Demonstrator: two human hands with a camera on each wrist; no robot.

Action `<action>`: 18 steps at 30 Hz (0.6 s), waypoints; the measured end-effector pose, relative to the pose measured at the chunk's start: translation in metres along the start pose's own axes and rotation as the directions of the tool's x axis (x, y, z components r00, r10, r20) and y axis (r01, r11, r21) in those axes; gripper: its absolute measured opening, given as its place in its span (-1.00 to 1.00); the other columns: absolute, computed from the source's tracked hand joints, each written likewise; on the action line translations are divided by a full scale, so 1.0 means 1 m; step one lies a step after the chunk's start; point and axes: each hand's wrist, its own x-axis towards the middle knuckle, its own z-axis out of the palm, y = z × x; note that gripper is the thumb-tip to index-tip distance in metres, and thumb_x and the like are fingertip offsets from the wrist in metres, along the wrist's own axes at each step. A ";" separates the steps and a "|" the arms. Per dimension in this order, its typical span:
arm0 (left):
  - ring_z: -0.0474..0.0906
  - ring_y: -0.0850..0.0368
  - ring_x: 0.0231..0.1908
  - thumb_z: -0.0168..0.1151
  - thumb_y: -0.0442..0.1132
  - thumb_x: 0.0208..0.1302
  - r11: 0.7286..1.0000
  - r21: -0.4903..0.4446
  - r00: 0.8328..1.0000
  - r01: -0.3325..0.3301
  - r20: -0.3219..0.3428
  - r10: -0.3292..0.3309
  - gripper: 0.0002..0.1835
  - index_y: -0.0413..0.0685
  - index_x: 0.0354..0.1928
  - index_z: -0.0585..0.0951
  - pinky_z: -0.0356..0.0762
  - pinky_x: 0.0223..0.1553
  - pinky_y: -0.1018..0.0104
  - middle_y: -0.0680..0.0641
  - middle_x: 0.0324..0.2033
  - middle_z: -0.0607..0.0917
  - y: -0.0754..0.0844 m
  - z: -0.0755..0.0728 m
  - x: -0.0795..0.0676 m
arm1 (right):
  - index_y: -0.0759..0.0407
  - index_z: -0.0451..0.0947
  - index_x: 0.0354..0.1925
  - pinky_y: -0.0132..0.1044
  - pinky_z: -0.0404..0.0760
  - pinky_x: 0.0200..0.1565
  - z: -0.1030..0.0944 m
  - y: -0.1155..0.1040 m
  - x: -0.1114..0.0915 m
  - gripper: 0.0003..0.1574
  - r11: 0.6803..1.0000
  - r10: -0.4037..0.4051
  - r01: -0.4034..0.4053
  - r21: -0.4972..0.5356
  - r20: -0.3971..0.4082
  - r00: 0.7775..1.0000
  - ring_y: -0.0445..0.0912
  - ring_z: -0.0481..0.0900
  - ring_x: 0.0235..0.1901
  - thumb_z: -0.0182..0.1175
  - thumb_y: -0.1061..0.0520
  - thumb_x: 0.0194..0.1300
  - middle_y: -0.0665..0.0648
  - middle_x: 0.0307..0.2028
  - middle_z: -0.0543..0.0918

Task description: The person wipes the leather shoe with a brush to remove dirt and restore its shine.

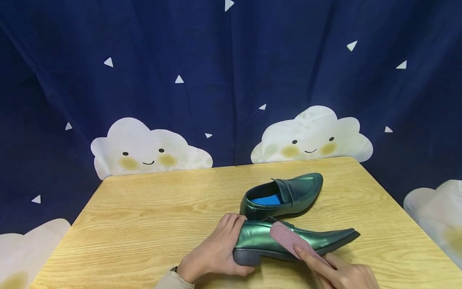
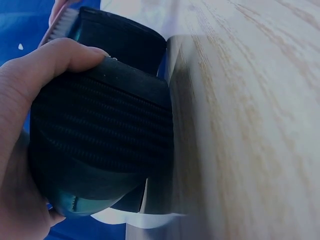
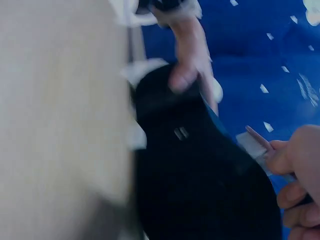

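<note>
My left hand [image 1: 221, 245] grips a shiny green loafer [image 1: 260, 237] round its heel, with the thumb under the black heel block [image 2: 102, 120]. The loafer is held side-on, its toe pointing right. In my right hand [image 1: 341, 269] is a pink-backed brush [image 1: 288, 237], its back facing the head camera and its head overlapping the shoe's side. Pale bristles [image 2: 65, 22] show beside the shoe in the left wrist view. The dark sole [image 3: 200, 170] fills the middle of the right wrist view. Just behind stands a matching loafer [image 1: 304, 190], upright with a blue insole.
Both shoes are at a light wooden table [image 1: 151, 216], nearer its right half. Behind it hangs a dark blue curtain [image 1: 209, 48] printed with smiling clouds and small white triangles. A beige sleeve [image 1: 175, 281] covers my left forearm.
</note>
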 end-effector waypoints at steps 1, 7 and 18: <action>0.24 0.04 0.16 0.37 0.38 -0.17 1.000 -0.004 1.000 0.002 0.003 -0.002 0.15 -0.22 0.34 0.20 0.31 0.20 0.15 -0.10 0.16 0.34 0.000 0.000 0.000 | -0.34 0.60 0.10 -0.60 -0.17 -0.61 -0.002 0.002 0.000 -0.33 0.999 0.036 -0.036 -0.003 0.009 0.999 -0.46 -0.20 -0.67 -0.44 -0.30 0.48 -0.31 -0.60 -0.06; 0.24 0.03 0.16 0.36 0.38 -0.16 1.000 -0.014 1.000 0.019 0.013 -0.019 0.15 -0.23 0.35 0.21 0.30 0.21 0.14 -0.11 0.17 0.34 0.000 0.000 -0.001 | -0.32 0.61 0.09 -0.62 -0.18 -0.59 0.000 -0.001 -0.001 -0.32 1.000 0.020 -0.020 0.007 0.018 1.000 -0.48 -0.20 -0.65 -0.44 -0.29 0.48 -0.32 -0.58 -0.05; 0.24 0.06 0.14 0.36 0.38 -0.17 0.999 -0.029 0.999 0.036 0.023 -0.035 0.15 -0.21 0.35 0.20 0.30 0.20 0.15 -0.10 0.16 0.34 0.000 -0.001 0.001 | -0.30 0.56 0.16 -0.62 -0.16 -0.62 -0.004 0.007 -0.003 -0.32 0.995 0.094 -0.094 -0.014 0.014 0.995 -0.48 -0.19 -0.69 -0.44 -0.32 0.47 -0.33 -0.61 -0.05</action>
